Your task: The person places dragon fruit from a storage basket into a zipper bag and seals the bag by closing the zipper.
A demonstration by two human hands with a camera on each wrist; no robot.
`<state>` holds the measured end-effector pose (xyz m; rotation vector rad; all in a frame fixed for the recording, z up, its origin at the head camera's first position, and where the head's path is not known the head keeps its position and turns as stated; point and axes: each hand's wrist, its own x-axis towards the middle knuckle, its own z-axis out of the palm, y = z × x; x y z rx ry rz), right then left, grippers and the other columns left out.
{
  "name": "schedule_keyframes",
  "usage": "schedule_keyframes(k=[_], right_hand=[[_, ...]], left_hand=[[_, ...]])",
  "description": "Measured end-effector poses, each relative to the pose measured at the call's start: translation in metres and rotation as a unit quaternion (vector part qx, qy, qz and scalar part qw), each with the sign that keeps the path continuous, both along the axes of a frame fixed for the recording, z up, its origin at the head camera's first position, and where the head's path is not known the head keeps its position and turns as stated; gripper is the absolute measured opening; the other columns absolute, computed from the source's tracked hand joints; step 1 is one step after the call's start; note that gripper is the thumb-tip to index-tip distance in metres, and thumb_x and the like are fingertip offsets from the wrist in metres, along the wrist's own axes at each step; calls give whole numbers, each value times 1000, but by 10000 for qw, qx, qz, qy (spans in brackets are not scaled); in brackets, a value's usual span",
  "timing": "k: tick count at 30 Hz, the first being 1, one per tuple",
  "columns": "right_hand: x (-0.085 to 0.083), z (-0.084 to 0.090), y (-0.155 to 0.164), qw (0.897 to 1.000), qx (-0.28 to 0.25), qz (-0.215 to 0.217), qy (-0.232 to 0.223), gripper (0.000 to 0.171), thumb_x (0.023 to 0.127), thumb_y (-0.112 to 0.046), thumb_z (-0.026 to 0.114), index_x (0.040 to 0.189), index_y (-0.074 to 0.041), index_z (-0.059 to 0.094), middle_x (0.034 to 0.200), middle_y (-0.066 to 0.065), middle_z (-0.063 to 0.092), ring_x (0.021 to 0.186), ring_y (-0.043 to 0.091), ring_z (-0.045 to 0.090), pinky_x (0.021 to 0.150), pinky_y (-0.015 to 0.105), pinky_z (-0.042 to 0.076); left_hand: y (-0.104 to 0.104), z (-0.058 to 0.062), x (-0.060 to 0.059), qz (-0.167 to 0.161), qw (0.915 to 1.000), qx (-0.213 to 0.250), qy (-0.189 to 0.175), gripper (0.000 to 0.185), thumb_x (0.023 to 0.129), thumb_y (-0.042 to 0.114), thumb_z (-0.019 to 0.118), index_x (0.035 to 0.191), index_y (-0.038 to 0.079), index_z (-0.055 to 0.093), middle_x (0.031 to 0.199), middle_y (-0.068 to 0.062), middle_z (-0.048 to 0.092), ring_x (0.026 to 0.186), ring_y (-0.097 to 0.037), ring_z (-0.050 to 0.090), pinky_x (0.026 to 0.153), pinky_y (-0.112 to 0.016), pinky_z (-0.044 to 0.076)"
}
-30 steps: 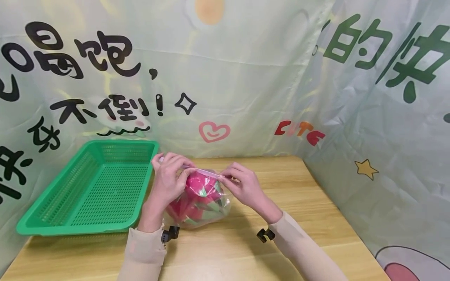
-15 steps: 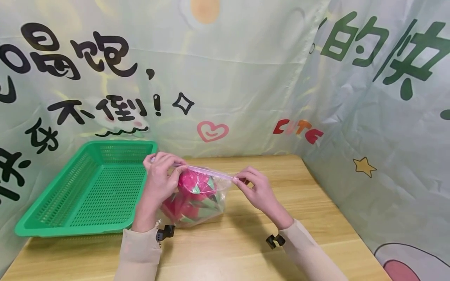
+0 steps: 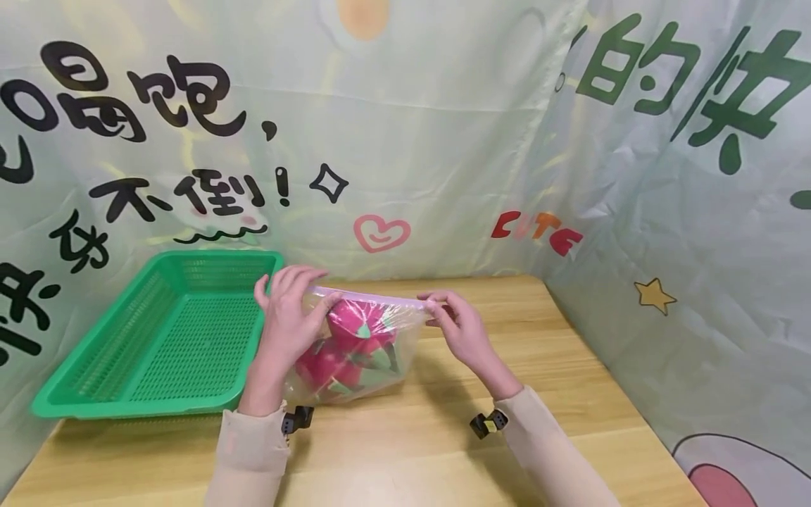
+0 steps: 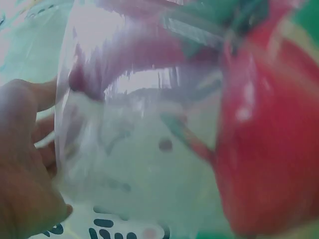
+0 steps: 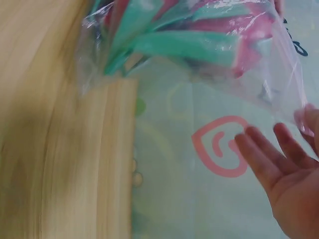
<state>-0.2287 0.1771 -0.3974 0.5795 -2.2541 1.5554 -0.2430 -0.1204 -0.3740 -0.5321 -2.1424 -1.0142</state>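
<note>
A clear zip bag (image 3: pixel 380 373) with a pink-purple zip strip (image 3: pixel 374 296) stands over the table, its mouth edge up. Inside show red-pink, dragon-fruit-like pieces (image 3: pixel 364 327) with green leafy tips. My left hand (image 3: pixel 288 320) holds the bag's upper left end, thumb across the front and fingers spread behind the top. In the left wrist view, that hand's fingers (image 4: pixel 46 94) lie at the plastic's edge. My right hand (image 3: pixel 465 327) pinches the strip's right end between thumb and index finger; its other fingers (image 5: pixel 269 154) extend apart in the right wrist view.
A green perforated plastic basket (image 3: pixel 253 352) is at the left of the wooden table (image 3: pixel 393 458). Printed fabric (image 3: pixel 443 141) hangs behind and along the right side. Small black wrist devices (image 3: pixel 489 424) sit near both sleeves.
My right hand has slid rightward along the strip to its end, stretching the bag's top straight. My left hand has shifted slightly left, its fingers spreading, and the bag now faces me more fully.
</note>
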Motion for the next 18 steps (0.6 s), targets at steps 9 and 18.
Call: schedule_keyframes(k=[9,18], right_hand=[[-26,-4,0,9854,-1193,-532,-1090,26,107,-22,60,113,3,62,102,16,70,69,17,71,60,38,64],[-61,-15,1,9632,-1789,-870,-1807,30,107,-29,61,116,0,63,97,5,71,62,13,68,56,32,62]], left_hand=[[-11,-27,15,-157,9788,122,-2039,110,94,52,73,167,11,1,171,-21,7,153,-50,20,117,-72,25],[-14,-50,13,-615,9371,-118,-3433,120,90,62,73,167,15,-7,166,-26,27,146,-50,38,112,-70,35]])
